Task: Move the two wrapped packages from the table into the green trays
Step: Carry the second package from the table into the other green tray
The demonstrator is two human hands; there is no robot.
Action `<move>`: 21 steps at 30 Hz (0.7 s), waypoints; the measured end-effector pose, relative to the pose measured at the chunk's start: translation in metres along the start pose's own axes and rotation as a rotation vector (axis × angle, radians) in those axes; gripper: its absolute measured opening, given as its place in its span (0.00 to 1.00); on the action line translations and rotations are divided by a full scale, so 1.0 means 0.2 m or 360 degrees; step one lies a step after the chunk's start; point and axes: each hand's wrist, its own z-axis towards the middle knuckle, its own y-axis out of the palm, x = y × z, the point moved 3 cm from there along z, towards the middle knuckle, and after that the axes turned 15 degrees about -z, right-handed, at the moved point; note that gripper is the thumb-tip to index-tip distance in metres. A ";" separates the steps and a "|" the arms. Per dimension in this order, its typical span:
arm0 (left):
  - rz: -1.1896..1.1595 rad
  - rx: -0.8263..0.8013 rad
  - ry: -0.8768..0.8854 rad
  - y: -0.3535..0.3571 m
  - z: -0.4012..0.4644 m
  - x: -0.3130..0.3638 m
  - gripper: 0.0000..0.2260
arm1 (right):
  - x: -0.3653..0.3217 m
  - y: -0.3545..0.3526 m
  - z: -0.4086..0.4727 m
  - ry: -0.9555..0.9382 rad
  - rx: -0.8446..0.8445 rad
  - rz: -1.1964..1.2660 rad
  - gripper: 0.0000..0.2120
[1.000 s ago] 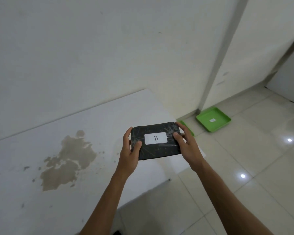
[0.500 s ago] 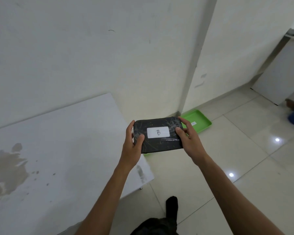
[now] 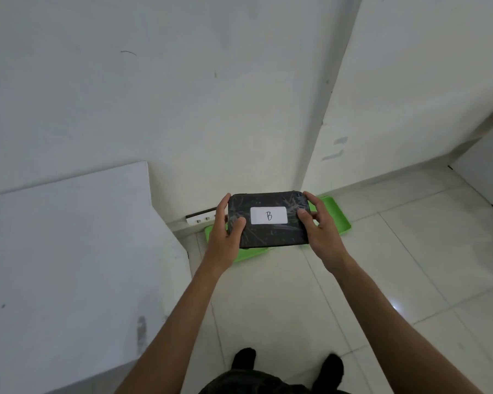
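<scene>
A black wrapped package (image 3: 268, 234) with a white label marked B is held flat in the air in front of me. My left hand (image 3: 225, 234) grips its left end and my right hand (image 3: 320, 231) grips its right end. Below and behind it, two green trays lie on the floor by the wall. The left tray (image 3: 249, 255) shows only a strip under the package. The right tray (image 3: 336, 220) shows its right part beyond my right hand. No second package is in view.
The white table (image 3: 69, 251) stands at the left, its corner near my left forearm. A white power strip (image 3: 199, 219) lies along the wall base beside the left tray. A wall corner juts out behind the trays. My feet (image 3: 285, 362) stand on pale floor tiles.
I have turned right and away from the table while carrying the package. The trays now lie directly under and behind it, and the table has slid to the left.
</scene>
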 end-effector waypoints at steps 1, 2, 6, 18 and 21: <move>0.0015 0.0020 -0.0003 0.07 0.02 -0.01 0.25 | 0.03 -0.06 0.05 -0.0014 -0.0019 -0.0006 0.20; 0.0031 0.0043 0.0000 0.16 0.04 -0.02 0.25 | 0.07 -0.13 0.10 -0.0027 -0.0035 -0.0009 0.20; 0.0025 0.0142 -0.0042 0.55 0.10 -0.05 0.25 | 0.22 -0.46 0.29 -0.0064 -0.0102 -0.0055 0.18; -0.0014 0.0358 -0.0070 1.34 0.58 -0.28 0.27 | 0.54 -1.06 1.05 -0.0063 -0.0419 -0.0175 0.20; -0.0050 0.0389 -0.0143 1.44 0.78 -0.37 0.28 | 0.61 -1.10 1.29 -0.0036 -0.0492 -0.0230 0.21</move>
